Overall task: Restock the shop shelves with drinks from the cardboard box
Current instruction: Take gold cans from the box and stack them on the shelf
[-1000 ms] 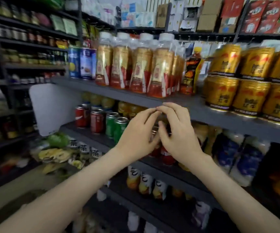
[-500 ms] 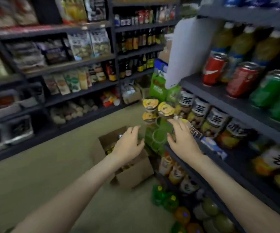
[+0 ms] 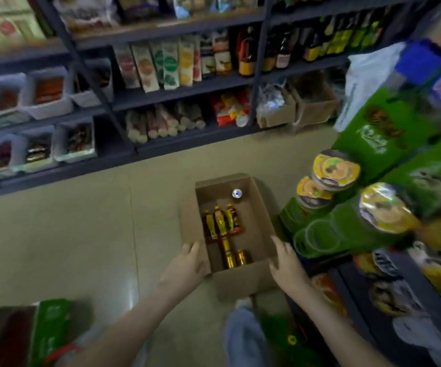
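Here, cardboard box (image 3: 243, 280) between left hand (image 3: 185, 268), right hand (image 3: 287, 263)

A small grocery shop aisle.
Stocked shelves (image 3: 177, 88) of packaged food (image 3: 171, 62) at 12 o'clock, snack tubs (image 3: 336, 168) at 3 o'clock.

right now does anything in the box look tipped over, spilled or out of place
Nothing spilled. The bottles lie flat in the cardboard box, while one can stands upright alone at its far end.
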